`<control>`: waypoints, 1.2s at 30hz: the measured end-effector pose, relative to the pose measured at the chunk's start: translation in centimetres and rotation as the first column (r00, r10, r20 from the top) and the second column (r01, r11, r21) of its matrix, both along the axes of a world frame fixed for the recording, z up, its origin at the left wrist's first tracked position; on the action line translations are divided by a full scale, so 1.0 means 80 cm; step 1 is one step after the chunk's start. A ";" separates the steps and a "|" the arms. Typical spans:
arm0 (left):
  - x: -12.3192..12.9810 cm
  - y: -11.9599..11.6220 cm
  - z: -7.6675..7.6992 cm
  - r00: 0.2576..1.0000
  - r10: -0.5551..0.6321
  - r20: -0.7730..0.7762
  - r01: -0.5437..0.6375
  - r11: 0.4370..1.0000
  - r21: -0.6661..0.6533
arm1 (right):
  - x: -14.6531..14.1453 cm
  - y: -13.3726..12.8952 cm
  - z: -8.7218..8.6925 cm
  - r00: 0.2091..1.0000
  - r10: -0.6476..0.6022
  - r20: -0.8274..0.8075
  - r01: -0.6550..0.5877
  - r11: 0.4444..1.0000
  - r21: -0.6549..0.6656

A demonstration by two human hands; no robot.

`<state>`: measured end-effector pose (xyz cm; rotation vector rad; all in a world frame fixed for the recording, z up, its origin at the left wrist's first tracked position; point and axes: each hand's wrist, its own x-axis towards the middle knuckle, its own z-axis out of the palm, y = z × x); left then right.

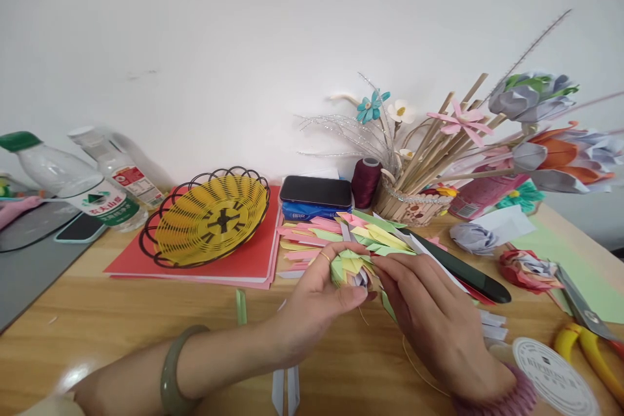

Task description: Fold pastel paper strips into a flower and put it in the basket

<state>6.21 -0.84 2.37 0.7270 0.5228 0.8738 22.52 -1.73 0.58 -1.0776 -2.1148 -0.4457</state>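
Observation:
Between my two hands is a small folded paper flower [351,268] in green, yellow and white. My left hand [312,302] wraps round its left side, the thumb pressed along the front. The fingertips of my right hand [433,312] pinch its right edge; the exact spot they grip is partly hidden. A thin yellowish thread [414,364] hangs below the flower and curves over the table under my right hand. Just behind lie many folded paper strips [312,234] in pink, green, yellow and white.
A yellow woven basket [214,218] rests on red paper [131,260]. A phone [316,191] lies on a blue pack beside a maroon thread spool [365,182]. Sticks and paper flowers fill a holder [409,201]. Scissors [585,312], yellow-handled pliers [580,344] and bottles [97,195] stand or lie around.

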 end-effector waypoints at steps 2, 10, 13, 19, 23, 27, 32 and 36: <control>0.000 0.000 0.001 1.000 0.002 0.009 -0.002 1.000 -0.011 | -0.001 0.000 0.000 1.000 0.000 0.003 0.000 1.000 0.002; 0.000 0.001 0.000 1.000 0.013 0.020 -0.013 1.000 -0.024 | -0.010 0.005 0.012 0.984 -0.073 -0.165 0.072 0.997 -0.011; 0.000 0.001 -0.001 1.000 0.013 0.022 -0.013 1.000 -0.026 | -0.009 0.006 0.012 0.986 -0.082 -0.145 0.082 0.997 -0.004; 0.000 0.001 -0.003 1.000 -0.001 0.000 0.001 1.000 0.010 | -0.006 0.003 0.013 0.995 -0.080 -0.055 0.081 0.997 0.015; -0.001 0.001 -0.005 1.000 -0.019 -0.015 0.019 0.999 0.041 | -0.006 0.004 0.015 0.996 -0.087 -0.020 0.087 0.996 0.021; -0.001 0.001 -0.008 0.999 -0.031 -0.029 0.033 0.998 0.048 | -0.008 0.003 0.016 0.996 -0.088 -0.021 0.088 0.996 0.012; -0.003 0.001 -0.010 0.999 -0.030 -0.040 0.032 0.998 0.056 | -0.007 0.002 0.015 0.995 -0.096 -0.020 0.096 0.995 0.011; -0.003 0.000 -0.009 0.999 -0.028 -0.027 0.030 0.998 0.048 | -0.006 0.004 0.014 0.994 -0.112 0.007 0.112 0.994 0.006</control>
